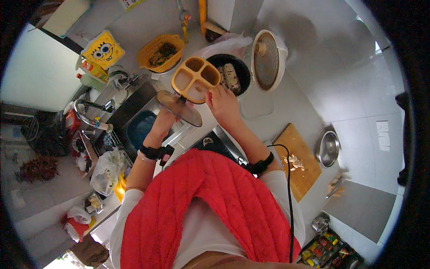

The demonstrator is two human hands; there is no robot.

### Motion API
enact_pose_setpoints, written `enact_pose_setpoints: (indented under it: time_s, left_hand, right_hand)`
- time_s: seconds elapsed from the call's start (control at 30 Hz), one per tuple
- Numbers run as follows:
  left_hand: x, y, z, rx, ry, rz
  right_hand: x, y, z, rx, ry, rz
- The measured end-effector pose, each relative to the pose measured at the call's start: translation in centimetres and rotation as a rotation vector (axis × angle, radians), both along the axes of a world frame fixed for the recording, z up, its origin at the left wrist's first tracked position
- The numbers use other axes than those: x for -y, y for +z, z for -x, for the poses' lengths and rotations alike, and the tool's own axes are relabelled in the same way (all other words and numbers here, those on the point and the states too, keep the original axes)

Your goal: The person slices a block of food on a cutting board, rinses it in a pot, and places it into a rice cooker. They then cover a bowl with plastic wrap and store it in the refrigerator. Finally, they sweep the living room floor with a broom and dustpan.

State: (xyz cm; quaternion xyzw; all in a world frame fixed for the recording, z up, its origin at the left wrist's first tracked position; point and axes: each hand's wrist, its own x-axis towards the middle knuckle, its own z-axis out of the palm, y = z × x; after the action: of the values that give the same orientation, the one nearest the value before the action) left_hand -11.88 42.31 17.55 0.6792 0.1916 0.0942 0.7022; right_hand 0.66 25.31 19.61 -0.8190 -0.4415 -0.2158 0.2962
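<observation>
A yellow four-compartment seasoning box is held up over the counter, its clear lid swung down on the near left side. My left hand is behind that lid and under the box's near edge; the lid hides its fingers. At the box's right near edge, my right hand has its fingers against the rim, by a compartment with a little pale content. Beyond the box, a black pot holds pale, dark-marked cylindrical pieces. A yellow plastic basket with dark leafy matter stands to the left.
At left are the sink with a dark blue basin and a curved faucet. A cutting board bearing pale chopped pieces lies at right, near a steel bowl. An oval white-rimmed lid stands by the pot. A black cable passes my right arm.
</observation>
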Motion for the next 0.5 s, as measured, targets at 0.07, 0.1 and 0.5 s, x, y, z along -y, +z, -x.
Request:
enact_pose_setpoints:
  time_s: [0.07,0.1,0.5]
  left_hand:
    - [0.3,1.0,-0.1,-0.014,0.018,0.043]
    - [0.2,1.1,-0.2,-0.025,0.025,0.056]
    - [-1.2,-1.2,-2.2,-0.018,-0.118,0.073]
  right_hand:
    - [-0.5,-0.6,0.3,-0.140,-0.020,0.014]
    - [-0.7,-0.6,0.3,-0.204,-0.025,0.021]
    - [-0.4,-1.9,-1.2,-0.952,-0.141,-0.331]
